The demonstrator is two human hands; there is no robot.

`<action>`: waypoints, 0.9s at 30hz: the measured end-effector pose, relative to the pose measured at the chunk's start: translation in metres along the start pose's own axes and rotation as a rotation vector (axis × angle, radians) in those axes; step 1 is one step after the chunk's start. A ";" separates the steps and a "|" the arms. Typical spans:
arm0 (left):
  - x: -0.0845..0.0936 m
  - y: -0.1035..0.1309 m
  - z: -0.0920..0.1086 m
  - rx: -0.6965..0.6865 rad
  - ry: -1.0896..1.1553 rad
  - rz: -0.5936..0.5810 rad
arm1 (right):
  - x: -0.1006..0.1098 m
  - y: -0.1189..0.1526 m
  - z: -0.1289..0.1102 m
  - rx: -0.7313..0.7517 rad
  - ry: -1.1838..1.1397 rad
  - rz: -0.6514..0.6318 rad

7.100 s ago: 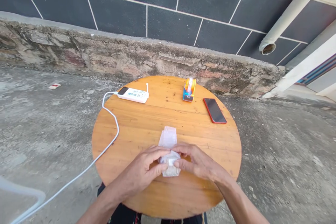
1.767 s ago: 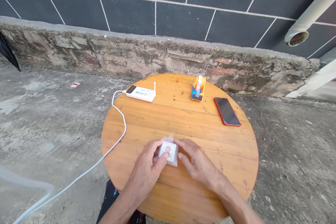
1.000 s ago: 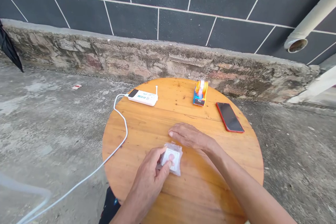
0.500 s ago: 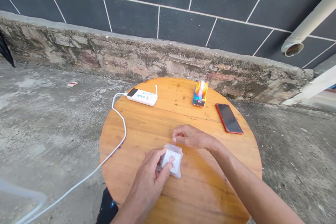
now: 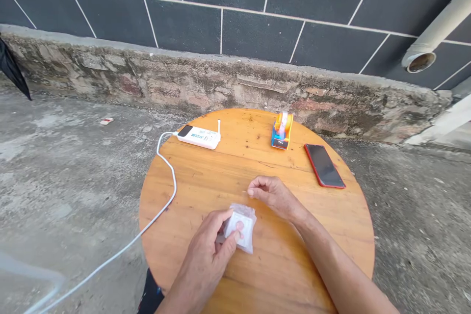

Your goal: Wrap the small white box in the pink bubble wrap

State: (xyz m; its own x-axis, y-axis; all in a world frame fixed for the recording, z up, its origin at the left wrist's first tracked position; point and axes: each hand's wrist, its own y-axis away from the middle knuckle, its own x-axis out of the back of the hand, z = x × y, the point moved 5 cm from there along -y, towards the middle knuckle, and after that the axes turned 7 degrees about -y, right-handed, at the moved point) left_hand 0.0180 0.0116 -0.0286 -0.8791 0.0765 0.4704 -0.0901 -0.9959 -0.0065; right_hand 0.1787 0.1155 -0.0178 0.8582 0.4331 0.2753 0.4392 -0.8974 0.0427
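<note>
Left hand (image 5: 210, 238): bare, broad across the back.
Right hand (image 5: 274, 197): bare, narrowing to a slim wrist.
Left forearm (image 5: 186, 288): bare as far as it shows.
Right forearm (image 5: 329, 260): bare, long, thicker away from the wrist.
Dark garment (image 5: 149, 295): nearly black, small bluish specks; cut unclear.

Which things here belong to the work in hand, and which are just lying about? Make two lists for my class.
In the work:
plastic-wrapped packet, gripped by the left hand, right hand pinched beyond it
possibly the tape dispenser, standing untouched

Apparently lying about:
red-edged phone
white device with its cable
small red-and-white item on the ground
black object at the left edge
</note>
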 end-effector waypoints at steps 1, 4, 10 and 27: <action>0.000 0.000 0.001 -0.003 -0.001 -0.001 | 0.000 0.001 0.000 0.002 -0.016 -0.005; 0.001 0.000 0.002 -0.013 -0.005 -0.001 | -0.003 0.003 0.000 -0.006 -0.105 -0.045; 0.002 0.001 0.003 -0.019 0.016 0.007 | -0.007 0.002 0.003 -0.059 -0.229 -0.025; 0.000 0.001 0.001 0.008 0.032 0.005 | -0.007 0.003 0.004 0.010 -0.236 0.060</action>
State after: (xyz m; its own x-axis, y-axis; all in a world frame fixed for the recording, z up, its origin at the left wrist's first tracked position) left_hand 0.0186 0.0104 -0.0282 -0.8942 0.0727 0.4416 -0.0818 -0.9966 -0.0015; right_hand 0.1749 0.1094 -0.0235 0.9207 0.3877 0.0452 0.3870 -0.9218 0.0233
